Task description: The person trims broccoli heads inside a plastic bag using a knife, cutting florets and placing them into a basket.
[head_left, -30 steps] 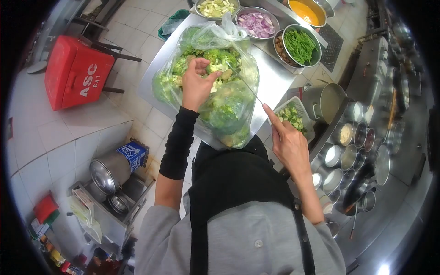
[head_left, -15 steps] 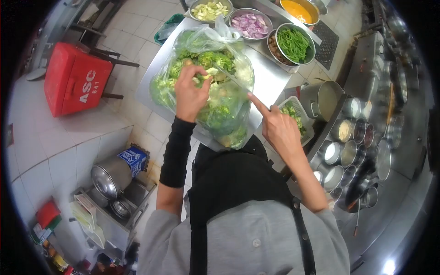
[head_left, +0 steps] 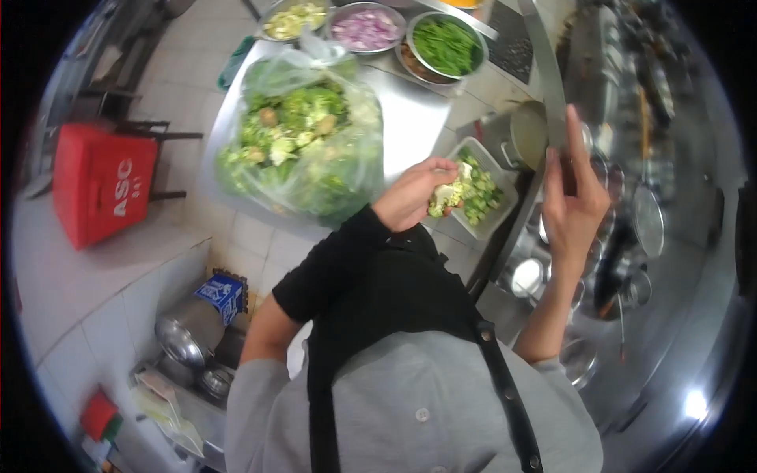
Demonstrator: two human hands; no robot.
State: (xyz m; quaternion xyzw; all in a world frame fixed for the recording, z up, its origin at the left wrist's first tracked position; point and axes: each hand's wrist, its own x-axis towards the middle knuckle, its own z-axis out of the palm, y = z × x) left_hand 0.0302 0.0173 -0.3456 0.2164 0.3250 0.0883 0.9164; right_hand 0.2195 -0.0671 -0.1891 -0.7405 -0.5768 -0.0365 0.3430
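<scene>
My left hand (head_left: 416, 194) is closed on a broccoli piece (head_left: 445, 197) at the near left edge of a white basket (head_left: 506, 206), which holds cut broccoli. A knife (head_left: 550, 79) is in my right hand (head_left: 576, 201), its blade pointing up and away and the index finger stretched along it. To the left, an open clear plastic bag (head_left: 359, 150) full of broccoli rests on the steel table (head_left: 418, 110); neither hand touches it.
Bowls of pale green pieces (head_left: 293, 20), chopped onions (head_left: 367, 30) and green stalks (head_left: 445, 47) stand at the far side. A large pot (head_left: 524, 135) is beyond the basket. Seasoning containers (head_left: 527, 276) line the right. A red box (head_left: 102, 185) is at the left.
My left hand has moved right, from over the bag to the basket, with a broccoli piece in it. My right hand has swung right and away with the knife. The view has shifted.
</scene>
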